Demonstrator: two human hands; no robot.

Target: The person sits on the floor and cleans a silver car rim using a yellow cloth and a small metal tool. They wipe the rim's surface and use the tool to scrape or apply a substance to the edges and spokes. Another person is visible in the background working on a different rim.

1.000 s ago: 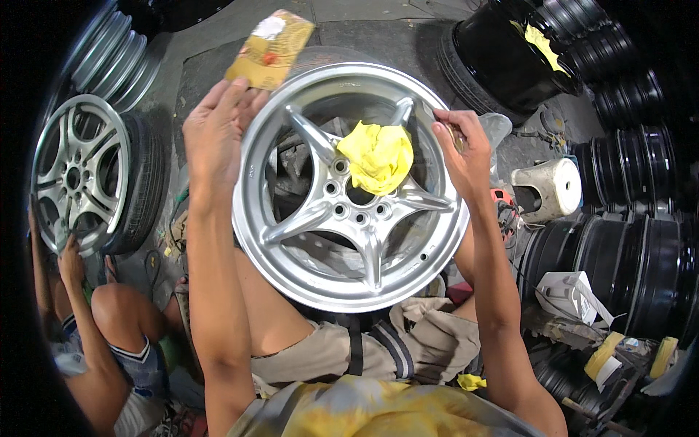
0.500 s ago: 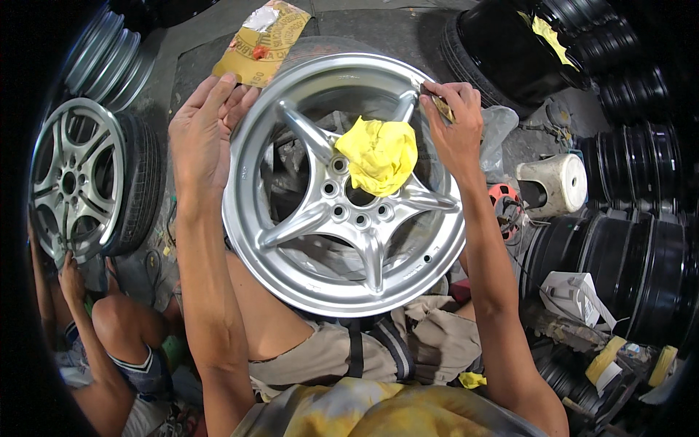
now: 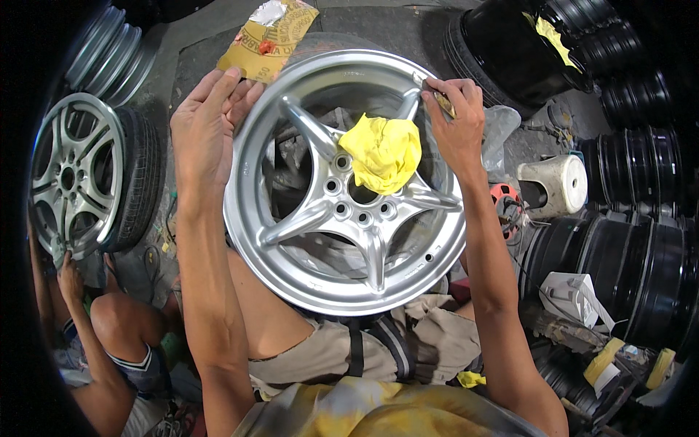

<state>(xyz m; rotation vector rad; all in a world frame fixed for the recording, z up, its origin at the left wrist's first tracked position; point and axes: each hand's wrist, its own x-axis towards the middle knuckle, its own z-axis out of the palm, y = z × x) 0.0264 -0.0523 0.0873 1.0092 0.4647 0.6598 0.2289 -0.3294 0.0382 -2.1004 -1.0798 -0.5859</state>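
A silver five-spoke wheel rim (image 3: 298, 291) rests over my thighs, tilted toward me. On its hub lies a crumpled yellow cloth (image 3: 382, 153), covering part of the centre hole. My left hand (image 3: 215, 109) pinches the lower edge of a tan sandpaper sheet (image 3: 291, 44), printed side up, beyond the rim's upper left. That sheet carries a whitish-silver dab of paste (image 3: 268, 12) and a small red dab (image 3: 266, 47). At the rim's upper right edge, my right hand (image 3: 457, 120) grips a small putty knife (image 3: 443, 104), partly hidden by the fingers. Its blade tip is close to the lip.
Another person's hand (image 3: 70, 280) touches a silver wheel (image 3: 69, 175) at left, beside a tyre (image 3: 138, 178). Black rims (image 3: 619, 247) stack at right, near a white stool (image 3: 561, 183) and a clear plastic bag (image 3: 499, 135). A white box (image 3: 571, 297) sits lower right.
My left hand and the sandpaper have shifted slightly right and up. The rim and yellow cloth have moved a little. My right hand keeps the putty knife at the same edge.
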